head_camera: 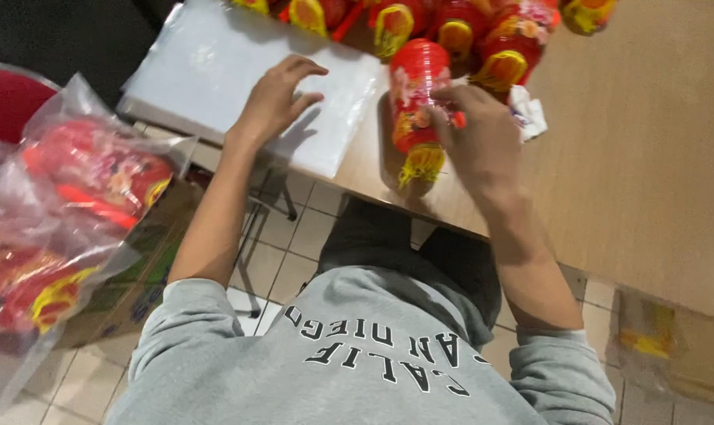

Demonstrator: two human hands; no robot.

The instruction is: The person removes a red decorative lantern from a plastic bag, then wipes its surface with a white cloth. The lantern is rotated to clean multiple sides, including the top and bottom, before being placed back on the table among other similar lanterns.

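Note:
My left hand (276, 96) rests palm down with fingers spread on a stack of clear plastic bags (215, 71) at the table's near edge. My right hand (476, 134) is closed around a red cylindrical lantern (414, 98) with a yellow tassel, which lies on the wooden table (648, 173). The tassel end points toward me. A row of several similar red and yellow lanterns (451, 27) lies along the top of the view, just beyond the one I hold.
A large clear bag (73, 197) packed with red lanterns sits at my left on a cardboard box (136, 291). A small crumpled white wrapper (527, 112) lies right of my right hand. Tiled floor (286, 252) shows below the table.

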